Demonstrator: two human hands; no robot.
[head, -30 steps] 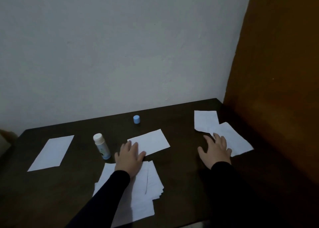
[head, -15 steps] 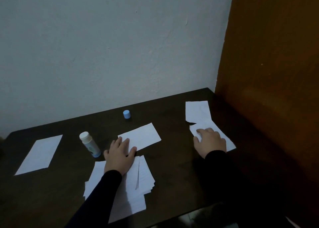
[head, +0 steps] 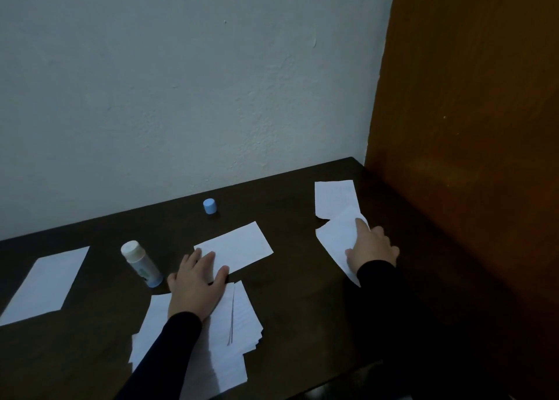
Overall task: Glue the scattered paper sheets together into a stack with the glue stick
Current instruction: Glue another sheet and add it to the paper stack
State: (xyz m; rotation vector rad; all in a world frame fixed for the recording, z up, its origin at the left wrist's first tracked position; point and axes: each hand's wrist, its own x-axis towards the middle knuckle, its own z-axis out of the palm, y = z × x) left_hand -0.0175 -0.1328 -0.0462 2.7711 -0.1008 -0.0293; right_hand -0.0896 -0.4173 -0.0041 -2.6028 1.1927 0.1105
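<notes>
My left hand (head: pixel 196 281) rests flat on the fanned stack of white sheets (head: pixel 239 318) near the table's front edge. My right hand (head: pixel 370 248) grips the right side of a loose paper sheet (head: pixel 334 239), whose far edge is curled up off the table. Another sheet (head: pixel 332 198) lies just behind it. A single sheet (head: pixel 239 246) lies past my left fingertips. One more sheet (head: pixel 45 284) lies at the far left. The glue stick (head: pixel 140 263) stands tilted left of my left hand, and its blue cap (head: pixel 209 206) stands apart near the wall.
The dark wooden table (head: pixel 302 293) meets a white wall (head: pixel 196 97) at the back and a brown panel (head: pixel 469 157) on the right. The front table edge runs just below the stack.
My right hand went from lying flat on the right sheet to gripping it, and the sheet's far edge has lifted. The left hand stays on the stack.
</notes>
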